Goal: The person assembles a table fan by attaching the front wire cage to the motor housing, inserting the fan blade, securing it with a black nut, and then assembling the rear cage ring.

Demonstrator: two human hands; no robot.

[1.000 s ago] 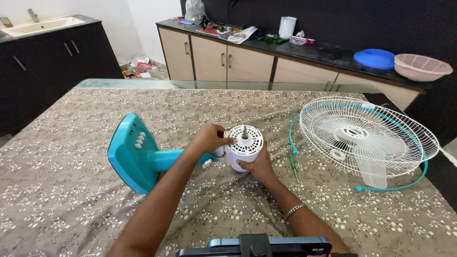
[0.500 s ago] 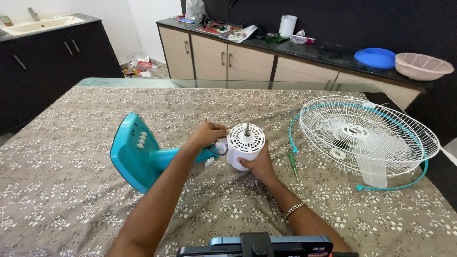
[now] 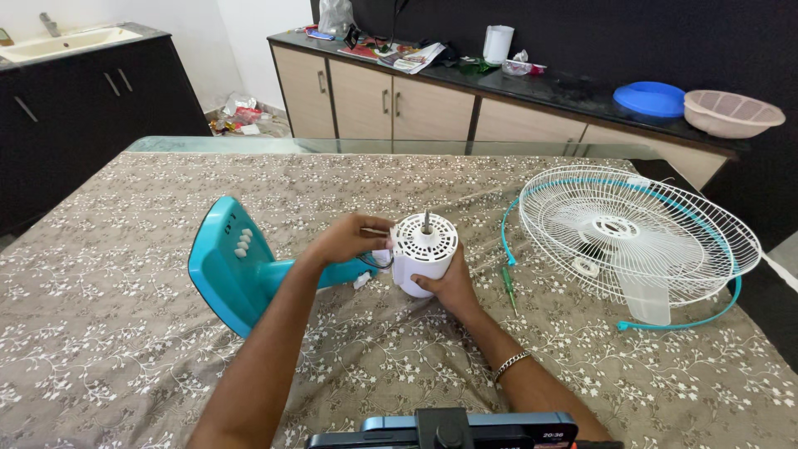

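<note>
A small fan lies on its side on the table, its teal base [image 3: 223, 262] to the left and its white motor housing [image 3: 423, 254] facing up with a bare metal shaft. My right hand [image 3: 449, 288] cups the housing from below and grips it. My left hand [image 3: 347, 238] pinches at the housing's left side, where it joins the teal neck. A green screwdriver [image 3: 507, 287] lies just right of my right hand.
White wire fan grilles [image 3: 638, 233] with a teal rim and a clear blade sit at the right of the table [image 3: 125, 349], covered in a floral cloth. A counter behind holds papers, a white jug [image 3: 499, 43], a blue lid and a pink basket. A phone mount [image 3: 445, 428] is at the bottom edge.
My left hand slid from the top left of the housing down to its side by the neck. The fan shifted only slightly.
</note>
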